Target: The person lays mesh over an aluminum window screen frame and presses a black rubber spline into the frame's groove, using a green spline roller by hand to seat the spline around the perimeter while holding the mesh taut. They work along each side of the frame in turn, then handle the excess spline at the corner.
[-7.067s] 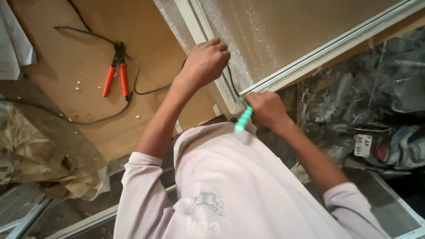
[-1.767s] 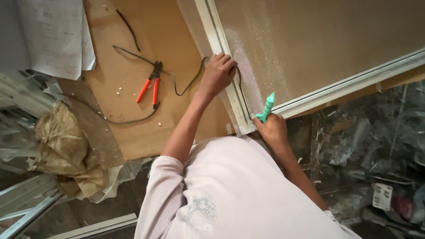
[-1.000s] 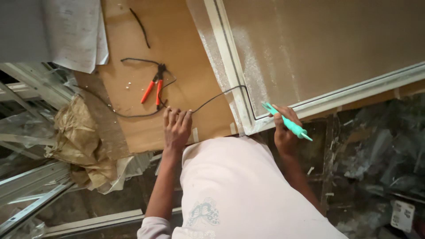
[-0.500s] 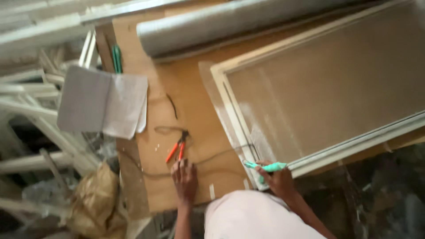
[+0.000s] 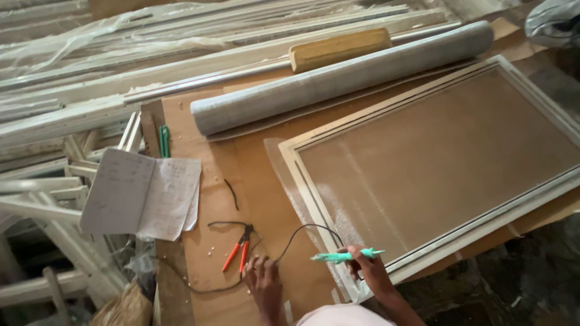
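Brown board [image 5: 260, 181] — right hand [image 5: 370, 273] grips teal tool [image 5: 345, 256] at frame [image 5: 314, 199] edge.

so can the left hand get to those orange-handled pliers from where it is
Probably yes. The left hand rests on the brown board right beside the orange-handled pliers, which lie in the open just up and to its left. Only a thin black cord runs nearby; nothing covers them.

Bare board [image 5: 211, 199] lies open ahead of my left hand [image 5: 264, 284], past the orange-handled pliers [image 5: 237, 255] and black cord [image 5: 296, 238]. The mesh roll [image 5: 338, 78] and open notebook [image 5: 142, 196] block farther reach.
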A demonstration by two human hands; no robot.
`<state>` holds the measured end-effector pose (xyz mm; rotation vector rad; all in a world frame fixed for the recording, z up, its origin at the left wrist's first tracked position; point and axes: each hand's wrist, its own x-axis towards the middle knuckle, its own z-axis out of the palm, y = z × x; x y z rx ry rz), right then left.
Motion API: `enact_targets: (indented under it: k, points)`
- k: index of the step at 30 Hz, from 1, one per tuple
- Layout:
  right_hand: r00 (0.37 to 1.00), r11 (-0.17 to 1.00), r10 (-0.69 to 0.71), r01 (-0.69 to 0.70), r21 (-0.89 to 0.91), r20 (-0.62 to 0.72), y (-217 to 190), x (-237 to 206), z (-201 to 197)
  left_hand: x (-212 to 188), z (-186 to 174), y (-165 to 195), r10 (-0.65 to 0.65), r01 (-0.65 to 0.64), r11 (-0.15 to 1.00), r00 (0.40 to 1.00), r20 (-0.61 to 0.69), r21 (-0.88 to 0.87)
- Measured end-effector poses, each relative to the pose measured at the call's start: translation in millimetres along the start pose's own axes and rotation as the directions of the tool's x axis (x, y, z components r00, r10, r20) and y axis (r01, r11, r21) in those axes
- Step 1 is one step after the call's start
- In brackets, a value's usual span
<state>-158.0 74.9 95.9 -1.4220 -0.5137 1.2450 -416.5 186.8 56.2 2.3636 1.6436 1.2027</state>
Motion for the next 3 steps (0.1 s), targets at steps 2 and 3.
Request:
enact_targets:
  k: [2, 3]
  points:
    - [1.0, 1.0, -0.002, 0.002, -0.011, 0.006, 7.5, 3.0, -4.6, -1.2, 4.1, 6.0, 0.038, -0.038, 0.998, 0.999, 0.015, -0.047]
    - [0.999, 1.0, -0.01, 0.011, -0.026, 0.052, 10.9, 5.6, -6.4, -2.7, 5.2, 7.8, 0.056, -0.054, 0.996, 0.998, 0.022, -0.068]
